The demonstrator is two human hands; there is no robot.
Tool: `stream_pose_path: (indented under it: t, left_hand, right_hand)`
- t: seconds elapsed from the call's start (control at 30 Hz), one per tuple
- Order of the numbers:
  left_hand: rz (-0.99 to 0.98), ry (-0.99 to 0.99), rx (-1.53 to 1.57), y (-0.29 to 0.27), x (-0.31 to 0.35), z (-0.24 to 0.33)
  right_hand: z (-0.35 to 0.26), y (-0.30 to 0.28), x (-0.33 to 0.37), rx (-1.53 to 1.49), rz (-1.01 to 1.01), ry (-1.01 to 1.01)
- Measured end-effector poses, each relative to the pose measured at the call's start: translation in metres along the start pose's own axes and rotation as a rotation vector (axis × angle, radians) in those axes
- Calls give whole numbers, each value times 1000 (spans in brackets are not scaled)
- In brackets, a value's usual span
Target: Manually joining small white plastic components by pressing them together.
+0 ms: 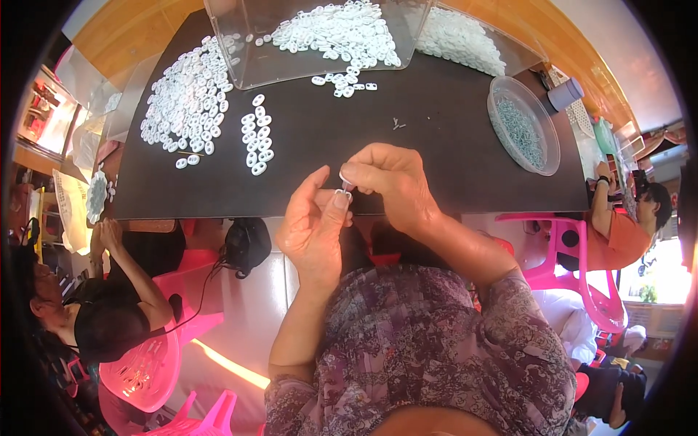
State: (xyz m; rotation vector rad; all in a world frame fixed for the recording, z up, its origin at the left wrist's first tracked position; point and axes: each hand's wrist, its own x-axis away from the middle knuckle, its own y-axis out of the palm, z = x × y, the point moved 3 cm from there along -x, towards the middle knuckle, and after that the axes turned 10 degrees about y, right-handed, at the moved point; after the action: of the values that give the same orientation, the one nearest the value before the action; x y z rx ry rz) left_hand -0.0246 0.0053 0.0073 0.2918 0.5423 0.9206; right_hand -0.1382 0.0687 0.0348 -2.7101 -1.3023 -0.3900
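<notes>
Just over the table's near edge, my left hand (pixel 314 225) pinches a small white oval plastic piece (pixel 343 194) between thumb and fingers. Close above it, my right hand (pixel 389 178) is closed on another small white piece (pixel 345 177). The two pieces nearly meet, and I cannot tell whether they touch. Ahead of my left hand lies a short column of white two-holed oval pieces (pixel 264 142). A larger heap of the same ovals (pixel 190 94) spreads farther left. A few tiny metal pins (pixel 397 124) rest on the dark table (pixel 313 109) beyond my right hand.
A clear bin (pixel 305 78) of white ovals stands at the back, beside a clear container of translucent white pieces (pixel 462 40). At the right, a round tub (pixel 550 149) holds many small metal pins near a purple-grey cylinder (pixel 566 94). Other people sit at both sides among pink chairs (pixel 145 367).
</notes>
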Motion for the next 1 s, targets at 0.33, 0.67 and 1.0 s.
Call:
stream_pose_path:
  t: [0.33, 0.67, 1.0]
  left_hand:
    - [46, -73, -5, -2, -3, -8]
    - [51, -53, -12, -3, -4, -10]
    - [64, -96, 36, -6, -3, -10]
  right_hand:
    - [-1, 3, -4, -84, -37, -40]
    - [-1, 4, -4, -46, -44, -99]
    - [3, 4, -5, 52, -44, -221]
